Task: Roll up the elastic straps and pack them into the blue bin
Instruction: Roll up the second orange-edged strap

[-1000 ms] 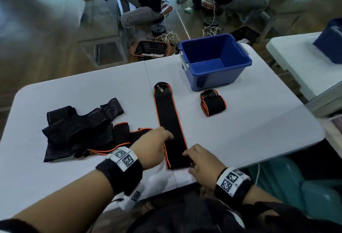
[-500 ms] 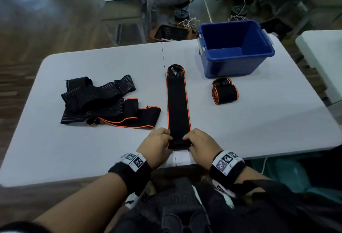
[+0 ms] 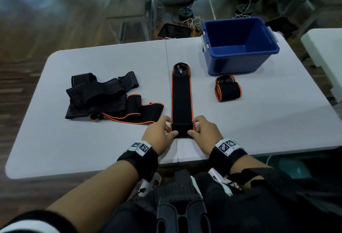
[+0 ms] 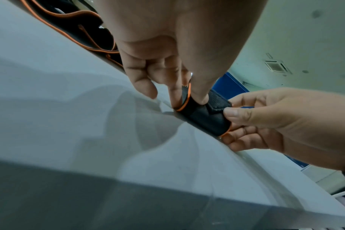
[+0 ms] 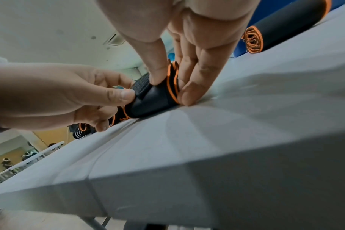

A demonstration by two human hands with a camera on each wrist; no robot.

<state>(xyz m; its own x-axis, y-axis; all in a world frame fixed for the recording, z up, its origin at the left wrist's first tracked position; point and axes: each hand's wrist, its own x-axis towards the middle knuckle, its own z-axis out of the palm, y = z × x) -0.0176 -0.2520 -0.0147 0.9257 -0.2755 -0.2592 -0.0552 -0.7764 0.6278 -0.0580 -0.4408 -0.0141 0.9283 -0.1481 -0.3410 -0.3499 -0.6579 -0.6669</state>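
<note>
A long black strap with orange edges [image 3: 181, 95] lies flat along the table's middle, running away from me. Its near end is folded over into a small roll [image 4: 205, 116]. My left hand [image 3: 162, 131] pinches the roll's left side and my right hand [image 3: 201, 130] pinches its right side, thumbs on top [image 5: 126, 95]. A finished rolled strap [image 3: 228, 89] lies right of the flat one, just before the blue bin [image 3: 238, 56]. The bin looks empty.
A heap of unrolled black and orange-edged straps [image 3: 103, 97] lies at the left of the white table [image 3: 74, 143]. A second white table [image 3: 323, 45] stands to the right. Seated people and cables are beyond the far edge.
My hands closed in on the strap's near end and folded it over into the start of a roll. The head view shifted so the table sits more centred.
</note>
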